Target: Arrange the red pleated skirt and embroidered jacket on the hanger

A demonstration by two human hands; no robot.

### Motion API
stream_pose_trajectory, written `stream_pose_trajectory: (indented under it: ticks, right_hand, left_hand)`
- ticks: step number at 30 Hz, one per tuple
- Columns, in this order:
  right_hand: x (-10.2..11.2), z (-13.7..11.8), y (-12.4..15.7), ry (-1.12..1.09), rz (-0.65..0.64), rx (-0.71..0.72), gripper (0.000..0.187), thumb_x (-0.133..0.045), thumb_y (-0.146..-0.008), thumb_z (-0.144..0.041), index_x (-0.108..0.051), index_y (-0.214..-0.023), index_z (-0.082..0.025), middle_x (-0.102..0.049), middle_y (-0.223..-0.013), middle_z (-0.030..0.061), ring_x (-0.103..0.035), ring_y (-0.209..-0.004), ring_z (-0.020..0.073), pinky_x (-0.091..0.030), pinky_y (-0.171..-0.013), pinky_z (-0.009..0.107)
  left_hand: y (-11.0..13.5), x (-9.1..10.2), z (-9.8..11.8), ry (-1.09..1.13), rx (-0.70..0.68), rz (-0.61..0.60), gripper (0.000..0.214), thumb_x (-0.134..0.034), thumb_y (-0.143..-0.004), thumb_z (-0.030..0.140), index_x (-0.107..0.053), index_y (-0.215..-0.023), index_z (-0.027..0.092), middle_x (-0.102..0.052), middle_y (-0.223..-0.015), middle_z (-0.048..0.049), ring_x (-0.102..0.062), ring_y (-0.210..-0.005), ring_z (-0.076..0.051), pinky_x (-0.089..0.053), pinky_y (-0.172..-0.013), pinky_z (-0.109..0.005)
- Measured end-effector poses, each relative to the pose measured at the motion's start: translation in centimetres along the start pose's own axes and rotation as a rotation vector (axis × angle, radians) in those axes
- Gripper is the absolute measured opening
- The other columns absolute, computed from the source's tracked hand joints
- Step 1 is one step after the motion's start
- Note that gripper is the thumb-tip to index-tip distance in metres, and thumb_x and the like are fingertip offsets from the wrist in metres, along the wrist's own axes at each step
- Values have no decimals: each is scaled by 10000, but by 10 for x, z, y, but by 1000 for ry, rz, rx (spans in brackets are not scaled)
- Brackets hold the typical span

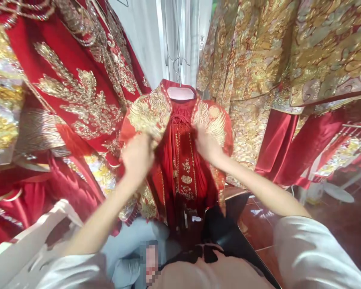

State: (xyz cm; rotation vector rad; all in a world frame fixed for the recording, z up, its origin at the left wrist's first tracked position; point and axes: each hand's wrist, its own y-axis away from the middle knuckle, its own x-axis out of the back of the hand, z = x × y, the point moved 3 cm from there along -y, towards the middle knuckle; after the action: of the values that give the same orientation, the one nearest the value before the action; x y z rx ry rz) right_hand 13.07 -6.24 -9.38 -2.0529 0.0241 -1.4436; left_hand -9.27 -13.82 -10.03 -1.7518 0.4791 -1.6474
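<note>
A red jacket point(225, 128) with gold embroidery and a stand-up collar hangs on a hanger point(179, 72) in front of me. Its front is parted, and a red pleated skirt point(185, 168) with gold motifs shows between the two sides. My left hand point(138, 154) is closed on the left front edge of the jacket, knuckles toward me. On the other front edge, my right hand point(207, 146) grips the cloth with its fingers closed. Both hands are somewhat blurred, and the fingertips are hidden in the fabric.
Red garments with gold beading point(87, 100) crowd the left side. Gold patterned garments point(252, 60) hang on the right. Below left is a white slatted piece point(33, 233); a white round base point(338, 194) stands on the reddish tiled floor point(258, 222). Part of another person shows at the bottom.
</note>
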Motion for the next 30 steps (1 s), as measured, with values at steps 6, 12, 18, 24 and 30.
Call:
stream_pose_trajectory:
  ticks: [6,12,18,24,30]
  right_hand:
    - [-19,-45,4,-47,155,-8,626,-291,-801,-27,-224,-1423,-38,-623,-813,132,-549,-645,172,-429,-593,294]
    - [-45,-39,3,-195,136,17,656,-313,-802,-34,-260,-1447,-142,-609,-945,140,-583,-711,183,-478,-671,345]
    - [-111,-32,42,-299,163,-79,598,-339,-857,-149,-248,-1448,-124,-579,-1088,165,-577,-925,248,-498,-803,421]
    - [-153,-25,81,-147,172,-260,640,-461,-813,-183,-282,-1421,-95,-353,-1402,220,-334,-1295,330,-336,-1018,507]
    - [-171,27,82,-48,281,-513,611,-374,-831,-176,-283,-1426,-73,-285,-1398,264,-314,-1306,349,-299,-1020,519]
  left_hand:
    - [52,-25,22,234,49,102,446,-397,-780,86,-491,-1215,78,-638,-946,-146,-613,-867,-280,-469,-700,-359]
    - [75,-48,18,425,153,281,449,-456,-728,113,-484,-1176,126,-597,-1063,-144,-562,-982,-285,-435,-854,-399]
    - [95,-131,-17,438,546,397,251,-483,-702,161,-481,-950,122,-498,-1032,-185,-455,-1050,-338,-335,-947,-501]
    - [83,-141,-37,638,805,679,310,-470,-703,183,-377,-997,147,-436,-1011,-123,-457,-1005,-243,-355,-969,-415]
    - [58,-151,-51,816,797,586,295,-368,-748,233,-338,-1036,179,-476,-908,-65,-538,-839,-176,-475,-804,-349]
